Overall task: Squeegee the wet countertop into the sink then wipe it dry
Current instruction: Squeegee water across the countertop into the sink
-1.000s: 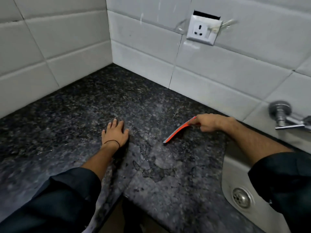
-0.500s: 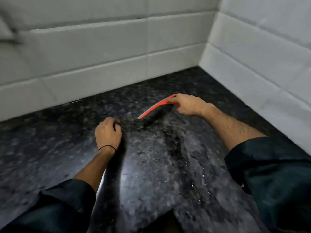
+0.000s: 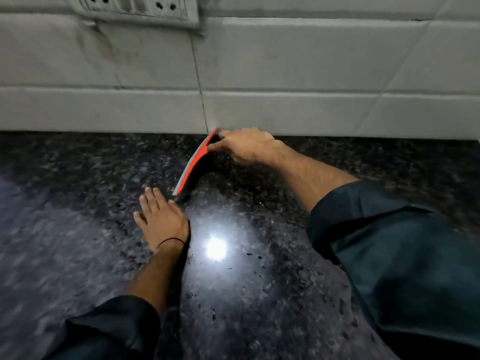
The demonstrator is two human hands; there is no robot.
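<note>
A: View has swung since the earlier frame; the right hand (image 3: 248,145) now has the squeegee (image 3: 193,166) up against the tiled wall (image 3: 285,74), fingers closed on its far end.

B: Left hand (image 3: 161,219)?

A: Flat, open, holding nothing, just beside the blade's near tip.

B: Progress?

A: Early, I'd say. The worktop (image 3: 78,229) glistens, droplets near the glare. Sink not in view, no cloth seen. Socket plate (image 3: 135,6) above; nothing blocks the pull.

Dark teal rolled-up sleeves (image 3: 405,255), thin black band (image 3: 170,241) on left wrist, bare hands (image 3: 162,216)
</note>
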